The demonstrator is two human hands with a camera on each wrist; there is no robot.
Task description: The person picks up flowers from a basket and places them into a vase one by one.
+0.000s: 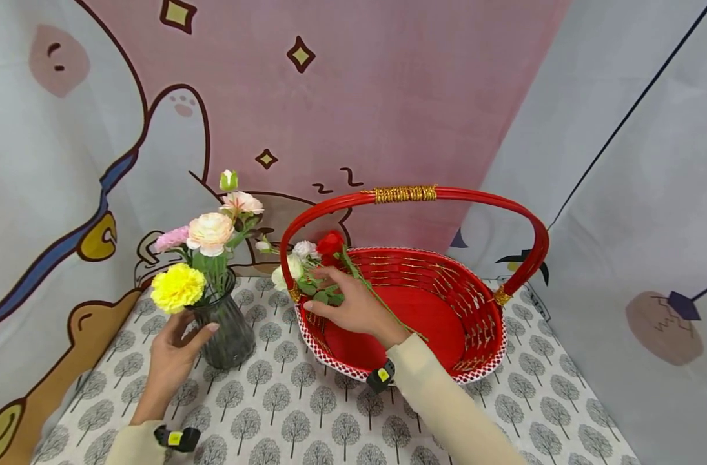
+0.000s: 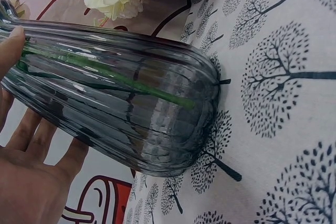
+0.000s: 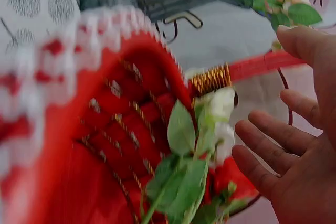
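Note:
My left hand (image 1: pixel 172 355) holds a grey ribbed glass vase (image 1: pixel 228 336), thumb at the front and fingers around the far side. Flowers stand in the vase: a yellow carnation (image 1: pixel 179 289), a pale peach bloom (image 1: pixel 210 234) and several others. A green stem (image 2: pixel 121 77) shows through the glass in the left wrist view. My right hand (image 1: pixel 359 307) is over the left side of a red woven basket (image 1: pixel 483 329), its fingers spread and holding nothing. Close to those fingers, a red rose (image 1: pixel 330 245) and white blooms (image 1: pixel 289 271) with green leaves (image 3: pixel 184 182) lean at the basket's left end.
The basket's tall red handle (image 1: pixel 475 196), wrapped with gold cord, arches over it. Beneath everything lies a tree-print cloth (image 1: pixel 295 413). A printed curtain (image 1: pixel 423 97) hangs behind the table and along the sides.

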